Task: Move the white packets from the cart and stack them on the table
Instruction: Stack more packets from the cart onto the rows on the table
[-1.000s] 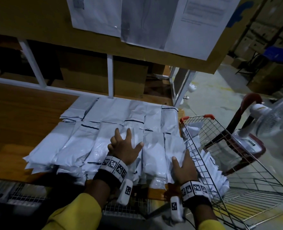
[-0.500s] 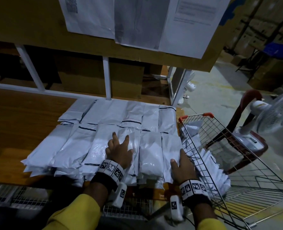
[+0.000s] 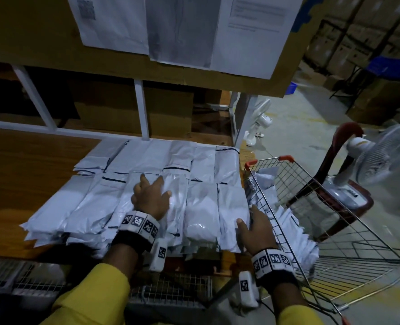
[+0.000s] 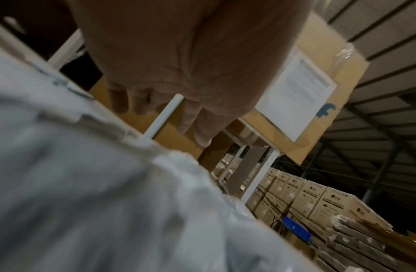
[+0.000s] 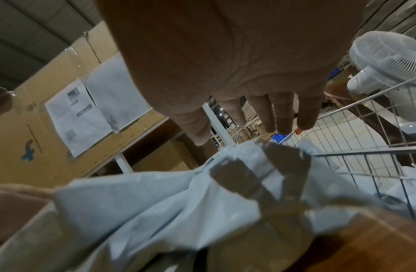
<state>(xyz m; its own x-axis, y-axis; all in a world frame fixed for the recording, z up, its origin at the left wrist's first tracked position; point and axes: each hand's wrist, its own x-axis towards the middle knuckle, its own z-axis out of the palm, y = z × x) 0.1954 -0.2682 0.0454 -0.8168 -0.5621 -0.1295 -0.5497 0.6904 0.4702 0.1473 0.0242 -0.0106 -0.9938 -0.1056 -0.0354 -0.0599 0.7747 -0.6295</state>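
White packets (image 3: 128, 200) lie in overlapping rows across the wooden table (image 3: 30, 160), stacked several deep, and more wait in the wire cart (image 3: 311, 195) just beside the table's right end. Your left hand (image 3: 151, 200) rests flat on the middle of the near row, fingers spread and straight, pinching nothing. Your right hand (image 3: 256, 231) lies open against the right edge of the stack, between the last packet and the cart's rim, fingers extended.

Compared with a second ago, your left hand has slid slightly left across the row while your right has drawn back toward you along the stack's edge. That reads as the end of a smoothing and squaring pass: the latest packets are down, and neither hand holds anything.

Judging by the white packets in the cart (image 3: 295, 233), the job is well under way but unfinished. The sensible next reach is rightward, over the rim, for another packet.
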